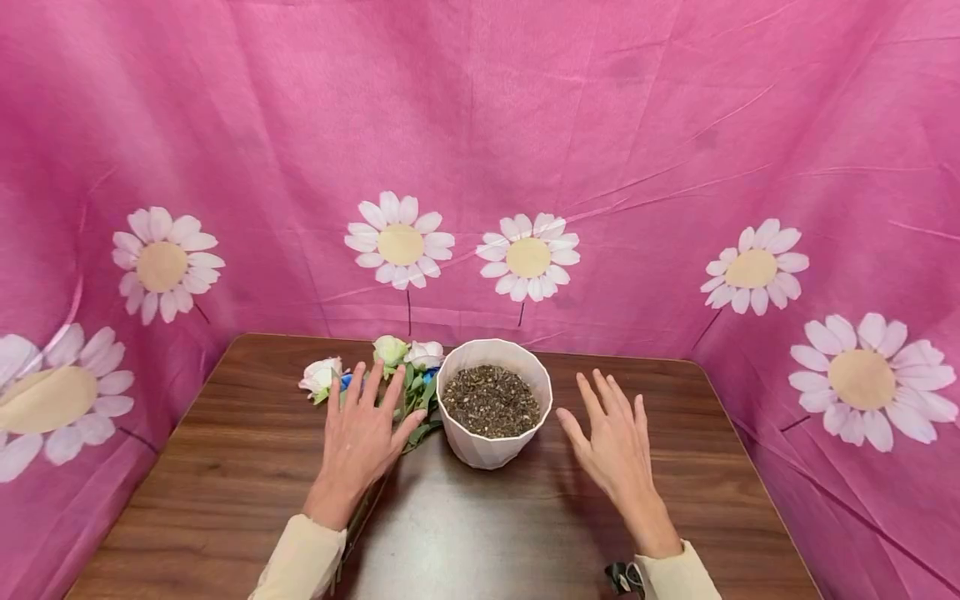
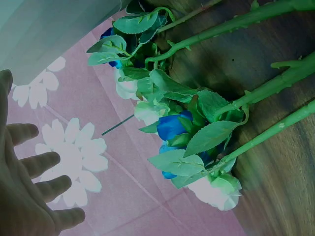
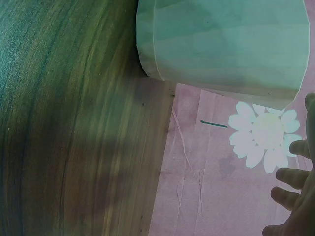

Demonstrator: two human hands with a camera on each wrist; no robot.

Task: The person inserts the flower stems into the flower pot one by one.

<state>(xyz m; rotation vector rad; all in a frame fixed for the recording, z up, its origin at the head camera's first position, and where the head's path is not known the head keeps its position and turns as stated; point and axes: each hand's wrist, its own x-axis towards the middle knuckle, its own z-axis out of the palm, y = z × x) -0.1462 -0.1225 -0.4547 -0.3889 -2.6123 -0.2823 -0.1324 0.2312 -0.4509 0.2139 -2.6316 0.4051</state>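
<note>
A white faceted flowerpot (image 1: 491, 450) full of dark soil (image 1: 491, 402) stands on the wooden table between the two hands. My left hand (image 1: 362, 437) is spread above the long-stemmed roses and holds nothing. White, pale green and blue rose heads (image 1: 390, 350) lie toward the back of the table, left of the pot; the left wrist view shows their green stems (image 2: 275, 83) and leaves (image 2: 216, 135). To the right of the pot my right hand (image 1: 617, 446) hovers with fingers extended, apart from the pot (image 3: 226, 44) and holding nothing.
A small dark object (image 1: 624, 577) lies near the right sleeve, partly hidden. The wooden table (image 1: 225, 467) reaches back to a pink cloth (image 1: 637, 167) printed with large daisies, which hangs behind and on both sides.
</note>
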